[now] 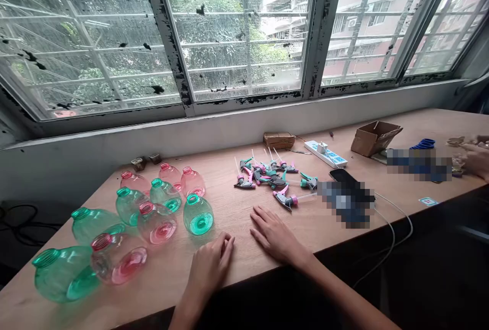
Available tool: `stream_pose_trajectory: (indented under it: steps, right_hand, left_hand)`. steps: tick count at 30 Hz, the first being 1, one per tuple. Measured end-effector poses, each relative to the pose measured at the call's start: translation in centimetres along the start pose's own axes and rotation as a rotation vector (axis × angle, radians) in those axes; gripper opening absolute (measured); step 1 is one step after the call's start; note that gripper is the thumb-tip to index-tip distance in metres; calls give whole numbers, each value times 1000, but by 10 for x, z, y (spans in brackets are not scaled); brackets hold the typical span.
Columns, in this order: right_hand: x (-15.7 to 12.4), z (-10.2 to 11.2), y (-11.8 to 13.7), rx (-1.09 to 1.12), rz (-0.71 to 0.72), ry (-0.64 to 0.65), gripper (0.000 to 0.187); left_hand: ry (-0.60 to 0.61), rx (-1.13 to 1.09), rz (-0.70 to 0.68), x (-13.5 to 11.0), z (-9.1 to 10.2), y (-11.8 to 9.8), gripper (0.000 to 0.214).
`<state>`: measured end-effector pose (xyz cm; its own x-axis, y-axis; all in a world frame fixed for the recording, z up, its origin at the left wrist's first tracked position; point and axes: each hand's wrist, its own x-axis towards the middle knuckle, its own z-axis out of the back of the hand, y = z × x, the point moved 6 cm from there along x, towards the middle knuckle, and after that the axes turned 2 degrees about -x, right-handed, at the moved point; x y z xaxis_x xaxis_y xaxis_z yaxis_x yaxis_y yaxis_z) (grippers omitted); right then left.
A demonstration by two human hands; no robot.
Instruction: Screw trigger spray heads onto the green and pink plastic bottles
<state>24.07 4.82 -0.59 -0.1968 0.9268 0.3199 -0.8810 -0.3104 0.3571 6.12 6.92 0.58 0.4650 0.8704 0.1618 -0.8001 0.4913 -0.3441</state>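
Note:
My left hand [209,265] rests on the wooden table [237,208] near its front edge, fingers loosely curled and holding nothing. My right hand [275,236] lies flat beside it, fingers stretched out and empty. Several clear green and pink plastic bottles [197,215] without tops stand and lie to the left of my hands. A heap of pink and teal spray-trigger heads [271,176] with thin tubes lies just beyond my right hand.
A white power strip [325,153], a small brown box [279,140] and an open cardboard box [373,138] sit near the window wall. A dark phone [346,180] with a white cable lies to the right. Another person's hand [476,159] shows at the far right edge.

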Motion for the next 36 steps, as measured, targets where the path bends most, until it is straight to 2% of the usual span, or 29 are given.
stream_pose_trajectory:
  steps: [4, 7, 10, 12, 14, 17, 21, 24, 26, 28, 30, 33, 36]
  right_hand:
    - [1, 3, 1, -54, -10, -28, 40]
    - [13, 12, -10, -93, -67, -73, 40]
    - [38, 26, -37, -147, -189, -132, 48]
    - [55, 35, -60, -176, -293, -162, 53]
    - [67, 40, -81, -198, -386, -174, 55]
    - [76, 44, -96, -212, -429, -181, 53]
    - [70, 56, -81, -187, -382, -238, 51]
    - [57, 76, -57, -105, -324, -296, 46]
    - [44, 91, -39, -18, -268, -316, 41]
    - [31, 107, -23, 87, -217, -336, 38]
    - [15, 128, -12, 361, -184, -481, 33]
    - [-4, 148, -5, 607, -196, -588, 29]
    - [-15, 158, -6, 763, -210, -615, 27]
  left_hand:
    - [-124, -28, 26, -4, 10, -2, 20]
    - [-363, -29, 110, -3, 38, 0, 25]
    - [-615, -31, 139, 5, 68, 7, 49]
    - [-761, -85, 95, 12, 80, 13, 73]
    - [-709, -146, 117, 23, 76, 24, 87]
    - [-629, -187, 138, 30, 63, 36, 87]
    - [-522, -252, 147, 31, 47, 41, 81]
    - [-447, -320, 148, 31, 46, 43, 90]
    - [-418, -355, 147, 29, 54, 43, 94]
    - [-394, -367, 151, 23, 68, 39, 87]
    - [-397, -358, 128, 15, 86, 30, 79]
    - [-426, -283, 41, 3, 110, 10, 70]
    - [-363, -227, -53, -1, 116, -5, 73]
